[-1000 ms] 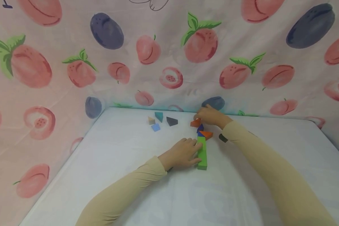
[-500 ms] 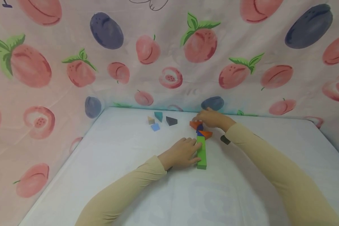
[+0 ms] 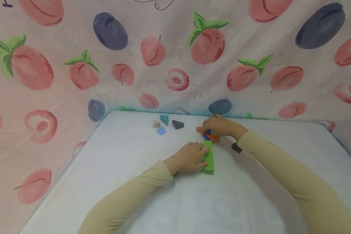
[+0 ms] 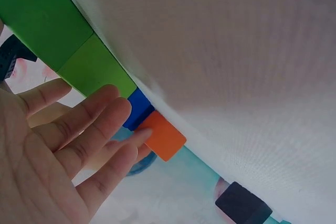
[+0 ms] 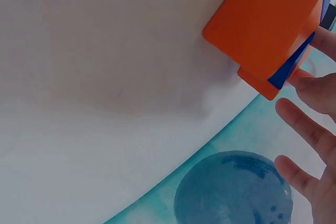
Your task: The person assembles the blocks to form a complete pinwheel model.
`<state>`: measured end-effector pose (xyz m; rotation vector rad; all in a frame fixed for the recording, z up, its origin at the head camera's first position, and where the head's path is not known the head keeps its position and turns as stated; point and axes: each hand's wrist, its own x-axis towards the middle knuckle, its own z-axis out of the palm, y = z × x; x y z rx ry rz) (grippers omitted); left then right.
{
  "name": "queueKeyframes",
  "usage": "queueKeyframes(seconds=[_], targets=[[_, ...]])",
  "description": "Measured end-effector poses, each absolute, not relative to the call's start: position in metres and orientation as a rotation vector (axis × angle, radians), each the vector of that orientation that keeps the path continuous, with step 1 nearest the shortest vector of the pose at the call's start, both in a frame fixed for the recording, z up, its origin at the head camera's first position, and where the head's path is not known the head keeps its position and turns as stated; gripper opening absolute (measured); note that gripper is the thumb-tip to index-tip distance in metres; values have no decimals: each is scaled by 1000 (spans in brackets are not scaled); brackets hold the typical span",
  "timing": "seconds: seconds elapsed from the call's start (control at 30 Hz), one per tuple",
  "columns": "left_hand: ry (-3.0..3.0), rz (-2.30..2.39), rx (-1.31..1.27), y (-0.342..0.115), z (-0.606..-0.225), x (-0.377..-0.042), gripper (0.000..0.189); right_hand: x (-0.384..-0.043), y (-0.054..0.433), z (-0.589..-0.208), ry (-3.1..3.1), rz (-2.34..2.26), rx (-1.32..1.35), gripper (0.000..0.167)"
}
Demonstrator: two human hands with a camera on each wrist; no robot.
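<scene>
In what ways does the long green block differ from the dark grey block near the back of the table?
The green block is a long bar lying flat; the dark grey block is a short wedge. The left hand touches the green block's side, while the dark grey block lies untouched. The green block meets blue and orange pieces at its far end; the dark grey block stands apart. Both rest on the white table.
</scene>
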<state>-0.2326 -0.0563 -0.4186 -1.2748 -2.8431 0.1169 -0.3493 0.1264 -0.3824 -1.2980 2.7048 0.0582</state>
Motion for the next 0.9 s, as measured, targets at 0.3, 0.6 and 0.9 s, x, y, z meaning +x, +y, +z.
queueKeyframes(seconds=[0.3,0.6,0.9], targets=[[-2827,124,-1267,-56,-418,-233,46,-346,130,-382,2733,57,-1290,39],[-2833,127,-1259,-57,-418,-232,48,-349,135,-383,2776,5,-1161,58],[-2835,121,-1269,-56,-417,-231,47,-360,137,-393,2769,-26,-1099,41]])
